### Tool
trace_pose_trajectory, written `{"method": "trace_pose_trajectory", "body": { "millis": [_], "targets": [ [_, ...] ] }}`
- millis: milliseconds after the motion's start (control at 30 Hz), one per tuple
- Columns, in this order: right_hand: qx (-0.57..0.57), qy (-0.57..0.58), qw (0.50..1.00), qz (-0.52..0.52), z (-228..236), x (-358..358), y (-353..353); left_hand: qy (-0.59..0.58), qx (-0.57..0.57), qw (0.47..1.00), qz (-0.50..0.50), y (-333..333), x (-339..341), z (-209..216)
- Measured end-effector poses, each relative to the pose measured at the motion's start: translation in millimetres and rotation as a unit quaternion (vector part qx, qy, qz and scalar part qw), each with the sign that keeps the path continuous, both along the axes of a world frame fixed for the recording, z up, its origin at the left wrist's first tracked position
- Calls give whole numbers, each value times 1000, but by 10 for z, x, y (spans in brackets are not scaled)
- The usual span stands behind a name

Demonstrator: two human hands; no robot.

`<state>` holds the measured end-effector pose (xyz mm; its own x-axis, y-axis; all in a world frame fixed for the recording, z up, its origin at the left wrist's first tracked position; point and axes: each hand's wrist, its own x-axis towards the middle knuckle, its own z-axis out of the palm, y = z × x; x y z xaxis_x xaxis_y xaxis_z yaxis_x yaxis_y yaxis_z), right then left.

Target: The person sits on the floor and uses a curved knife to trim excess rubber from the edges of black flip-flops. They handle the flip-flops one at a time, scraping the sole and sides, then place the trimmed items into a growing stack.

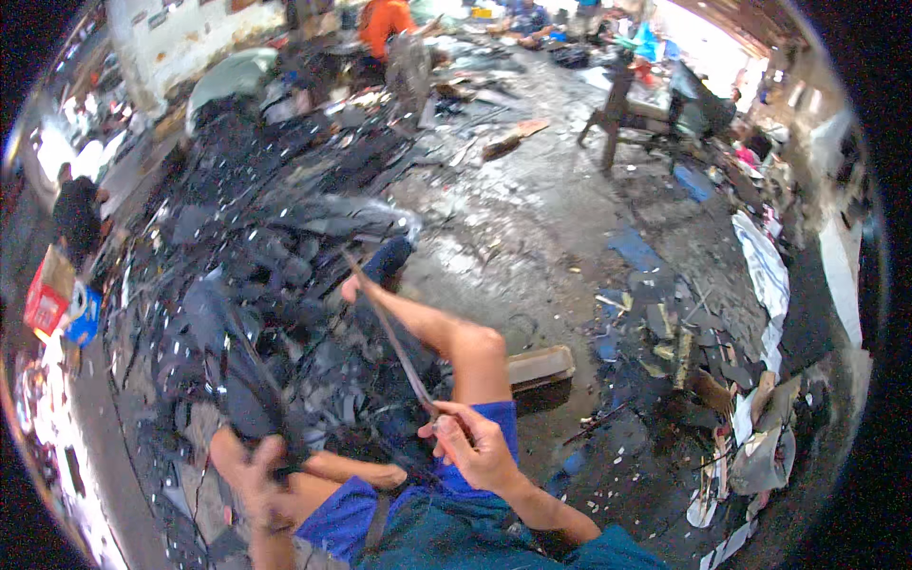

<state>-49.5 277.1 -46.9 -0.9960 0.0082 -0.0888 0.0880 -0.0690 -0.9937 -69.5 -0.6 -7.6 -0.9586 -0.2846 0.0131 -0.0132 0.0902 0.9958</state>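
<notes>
My right hand (475,451) is closed around one end of a long, thin, brownish strip (394,337). The strip slants up and away to the left, past my bent knee; whether it is a blade or a cut strip is unclear. Over my left thigh, my left hand (264,484) is smeared by motion. A dark, limp sheet-like piece (233,356) reaches up from beside its fingers, and I cannot tell whether they grip it. Black scraps (323,399) lie heaped between and beyond my legs.
A large pile of black pieces (247,209) spreads to the left and ahead. A pale block (541,369) lies right of my knee. A wooden stand (617,114) stands far right, and a person in orange (385,28) is at the back. Scraps litter the right floor.
</notes>
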Motion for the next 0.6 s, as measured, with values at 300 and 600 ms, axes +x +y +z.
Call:
{"method": "trace_pose_trajectory", "body": {
  "millis": [300,600],
  "targets": [
    [261,80,962,19,-163,615,-18,-129,515,846,50,735,118,-261],
    [298,63,948,93,-137,758,35,-151,475,861,96,711,339,-404]
  ]
}}
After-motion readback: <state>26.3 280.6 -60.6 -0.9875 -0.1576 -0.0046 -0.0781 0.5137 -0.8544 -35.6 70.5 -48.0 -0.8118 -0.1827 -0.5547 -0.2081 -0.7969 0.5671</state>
